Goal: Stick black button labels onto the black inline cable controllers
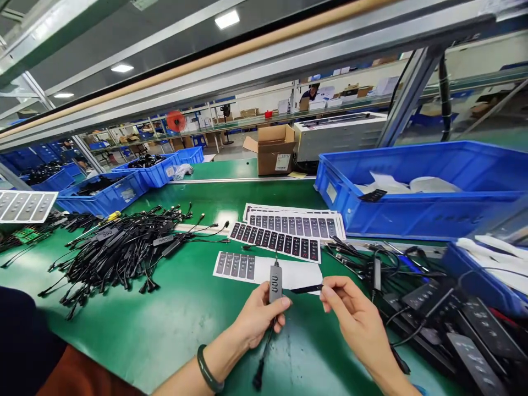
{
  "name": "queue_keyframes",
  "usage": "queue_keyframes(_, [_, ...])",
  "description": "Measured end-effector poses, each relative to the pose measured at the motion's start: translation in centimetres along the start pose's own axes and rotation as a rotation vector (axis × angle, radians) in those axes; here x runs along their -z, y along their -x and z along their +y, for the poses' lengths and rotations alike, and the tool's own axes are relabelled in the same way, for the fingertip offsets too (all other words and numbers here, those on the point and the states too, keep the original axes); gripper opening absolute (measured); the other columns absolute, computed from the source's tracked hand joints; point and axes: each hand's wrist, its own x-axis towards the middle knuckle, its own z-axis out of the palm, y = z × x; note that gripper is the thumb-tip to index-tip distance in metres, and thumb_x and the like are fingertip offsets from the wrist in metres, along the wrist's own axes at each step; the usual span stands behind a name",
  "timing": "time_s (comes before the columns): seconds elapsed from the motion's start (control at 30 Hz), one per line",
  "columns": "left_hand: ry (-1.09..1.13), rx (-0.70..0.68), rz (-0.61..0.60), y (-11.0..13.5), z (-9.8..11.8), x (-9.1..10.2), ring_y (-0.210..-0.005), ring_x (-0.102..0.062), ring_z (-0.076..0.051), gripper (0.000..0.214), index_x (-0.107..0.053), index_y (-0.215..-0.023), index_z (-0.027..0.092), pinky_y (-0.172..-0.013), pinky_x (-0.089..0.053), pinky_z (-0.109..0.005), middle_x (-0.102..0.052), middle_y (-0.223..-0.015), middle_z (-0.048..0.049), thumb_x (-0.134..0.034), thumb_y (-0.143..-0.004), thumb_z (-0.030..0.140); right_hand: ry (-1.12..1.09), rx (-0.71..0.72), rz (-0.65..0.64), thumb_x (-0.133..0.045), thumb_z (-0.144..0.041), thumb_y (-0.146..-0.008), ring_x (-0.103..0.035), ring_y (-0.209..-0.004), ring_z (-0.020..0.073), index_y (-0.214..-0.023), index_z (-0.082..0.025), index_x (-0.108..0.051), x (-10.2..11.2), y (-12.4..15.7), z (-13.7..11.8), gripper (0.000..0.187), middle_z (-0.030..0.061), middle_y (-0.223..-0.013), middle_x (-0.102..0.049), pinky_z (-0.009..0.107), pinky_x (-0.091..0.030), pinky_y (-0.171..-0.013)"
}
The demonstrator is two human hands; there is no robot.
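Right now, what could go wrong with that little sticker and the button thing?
The thin sticker strip pinched in the right hand might curl and stick to itself or to a finger. It could also land crooked on the controller that the left hand holds upright, and peeling it off again might crease it.

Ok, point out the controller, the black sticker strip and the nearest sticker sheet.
controller (275, 283): head view, its button face.
black sticker strip (307, 288): head view, mid-strip.
nearest sticker sheet (237, 265): head view, sticker row.
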Motion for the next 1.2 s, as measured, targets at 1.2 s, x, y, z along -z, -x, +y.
queue_keyframes(1.2, [0.009,0.147,-0.247,1.8,-1.0,-0.7,-0.093,-0.071,-0.030,0.066,-0.057,-0.128,0.015,-0.084,-0.054,-0.041,-0.070,-0.110,-0.0186,-0.082,-0.068,0.028,-0.161,-0.326,-0.122,-0.071,-0.039,-0.077,-0.050,-0.043,0.0082,-0.079,-0.018,-0.064,-1.6,0.7,-0.7,0.022,-0.0032,-0.059,-0.053,0.019,-0.048,-0.038])
